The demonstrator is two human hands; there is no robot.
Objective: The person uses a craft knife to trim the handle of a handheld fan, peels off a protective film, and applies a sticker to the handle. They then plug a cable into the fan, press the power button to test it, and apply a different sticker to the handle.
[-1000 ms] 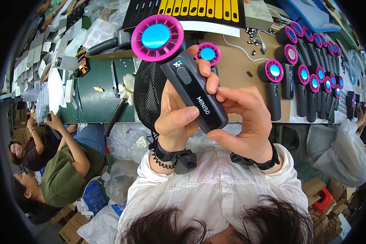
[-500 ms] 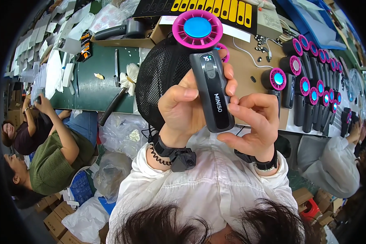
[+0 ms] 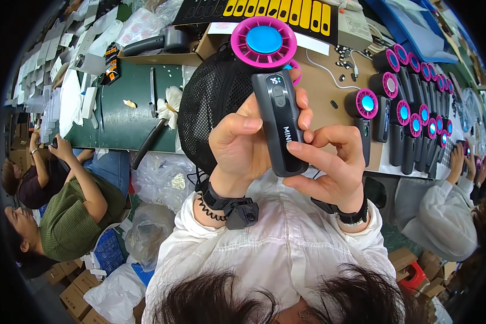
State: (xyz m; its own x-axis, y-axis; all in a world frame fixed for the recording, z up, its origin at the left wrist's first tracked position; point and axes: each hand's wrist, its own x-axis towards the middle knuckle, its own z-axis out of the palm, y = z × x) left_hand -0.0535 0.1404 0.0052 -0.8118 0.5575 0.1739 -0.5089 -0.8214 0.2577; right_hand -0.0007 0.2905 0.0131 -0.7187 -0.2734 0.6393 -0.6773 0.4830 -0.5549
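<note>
A handheld fan with a dark grey handle (image 3: 278, 116), a pink ring and a blue centre is held upright before me, its small display lit. My left hand (image 3: 237, 143) is closed round the handle, thumb along its left edge and fingertips showing on the right. At the handle's lower end, my right hand (image 3: 337, 162) has its index fingertip on the glossy front and its thumb by the bottom edge. Part of the lettering is covered by that finger. Behind the fan lies a black mesh bag (image 3: 202, 108), with part of another pink ring beside it.
Rows of similar fans (image 3: 402, 116) stand on the right of the table. A white cable (image 3: 329, 73) and small black parts lie on brown board. On the green mat (image 3: 124, 102) are a black-handled tool (image 3: 148, 143) and scraps. Co-workers sit at left and right.
My right index finger has moved left onto the handle's front, and the thumb has come closer to its bottom edge. The fan stays almost in place. The left co-worker's hands have lowered.
</note>
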